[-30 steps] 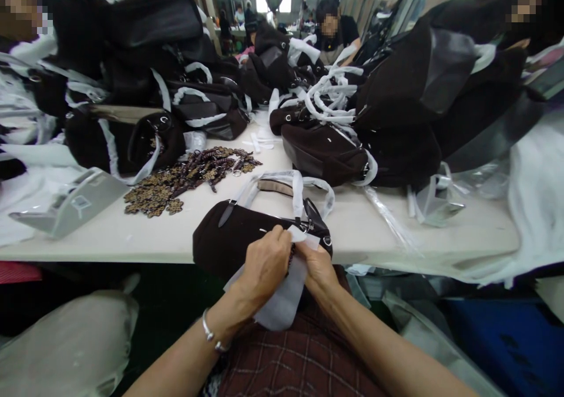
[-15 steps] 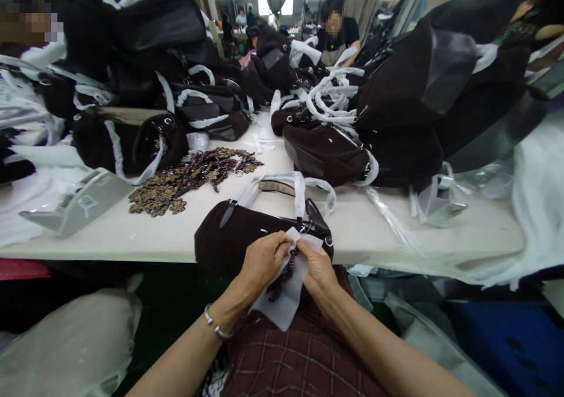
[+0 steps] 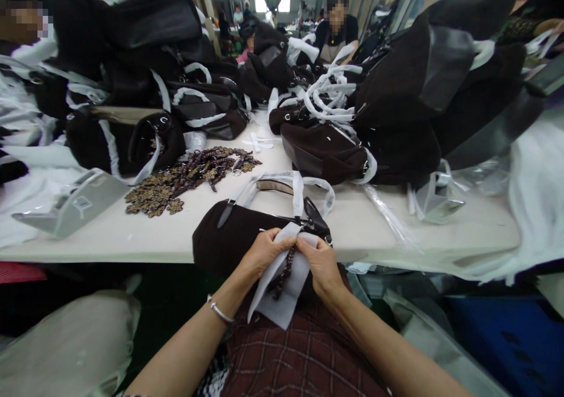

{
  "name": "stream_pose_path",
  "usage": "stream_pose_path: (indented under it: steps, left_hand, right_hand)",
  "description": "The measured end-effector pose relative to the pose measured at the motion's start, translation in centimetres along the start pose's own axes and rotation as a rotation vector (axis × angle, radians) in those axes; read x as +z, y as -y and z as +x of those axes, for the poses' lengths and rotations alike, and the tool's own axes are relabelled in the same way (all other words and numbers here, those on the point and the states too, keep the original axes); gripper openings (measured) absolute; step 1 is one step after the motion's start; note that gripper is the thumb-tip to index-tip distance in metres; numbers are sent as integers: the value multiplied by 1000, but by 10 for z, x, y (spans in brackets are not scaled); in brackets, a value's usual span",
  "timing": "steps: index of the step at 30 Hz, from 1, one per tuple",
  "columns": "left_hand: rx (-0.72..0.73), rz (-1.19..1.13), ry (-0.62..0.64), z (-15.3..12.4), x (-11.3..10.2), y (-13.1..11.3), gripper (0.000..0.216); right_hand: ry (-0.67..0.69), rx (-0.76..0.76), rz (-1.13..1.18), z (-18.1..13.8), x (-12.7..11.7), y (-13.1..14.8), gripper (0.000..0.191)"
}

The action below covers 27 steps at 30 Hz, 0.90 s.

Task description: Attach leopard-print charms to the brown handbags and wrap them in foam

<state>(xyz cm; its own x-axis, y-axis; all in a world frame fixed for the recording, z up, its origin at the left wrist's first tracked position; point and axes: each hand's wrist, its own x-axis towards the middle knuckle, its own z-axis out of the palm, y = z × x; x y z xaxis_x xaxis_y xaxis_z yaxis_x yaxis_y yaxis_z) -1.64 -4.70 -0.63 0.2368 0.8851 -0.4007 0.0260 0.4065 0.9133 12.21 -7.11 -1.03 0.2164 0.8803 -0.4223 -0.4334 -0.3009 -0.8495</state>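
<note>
Your left hand [image 3: 263, 253] and right hand [image 3: 321, 263] pinch the top of a thin white foam sheet [image 3: 282, 285], each grip closed tight on it. A dark brown beaded charm [image 3: 284, 271] lies along its middle, half wrapped. It hangs at the near edge of the pale worktop [image 3: 145, 235], just in front of a soft dark brown handbag [image 3: 229, 232].
</note>
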Motion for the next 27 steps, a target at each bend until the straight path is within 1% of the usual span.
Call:
stream_pose_path:
  steps: [3,5,6,8,10,11,13,14,16,18,19,21,23,24,27]
  left_hand:
    - [-57,-37,40,2,1,-4,46]
    - [-76,-64,49,4,2,-4,42]
    - [-83,-73,44,5,2,-3,39]
    - [-99,-69,20,7,3,-3,32]
    - [-119,-57,-1,8,2,-5,26]
    - [-121,-55,-4,8,2,-6,23]
    - [-121,-50,6,8,1,-8,21]
    - [-123,-43,18,9,1,-8,21]
    - [-122,-20,56,9,0,-9,23]
    - [-100,24,78,10,-1,-8,24]
    - [-73,54,80,10,-1,-8,25]
    - [-6,129,67,11,-4,-8,27]
    - [44,190,67,12,-8,-8,29]
    - [61,206,84,12,-11,-8,30]
    - [102,221,159,13,-20,-11,33]
  right_hand:
    - [51,-63,-155,-1,-9,4,34]
    - [116,-42,-157,-4,-14,7,36]
    - [164,-23,-138,-5,-17,8,40]
    - [287,-9,-109,-8,-25,11,53]
    - [434,-75,-152,-7,-33,14,66]
    - [501,-142,-226,-6,-37,15,68]
    - [591,-352,-475,0,-44,19,64]
    - [602,-487,-622,4,-46,22,61]
    - [580,-765,-872,12,-46,29,51]
    - [576,-990,-1016,21,-41,39,35]
    - [604,-1066,-1057,25,-38,44,25]
    - [702,-1158,-1124,33,-30,53,11]
    - [794,-1202,-1164,40,-22,60,8]
    - [819,-1211,-1176,43,-19,62,9]
    - [845,-1198,-1165,51,-9,65,7]
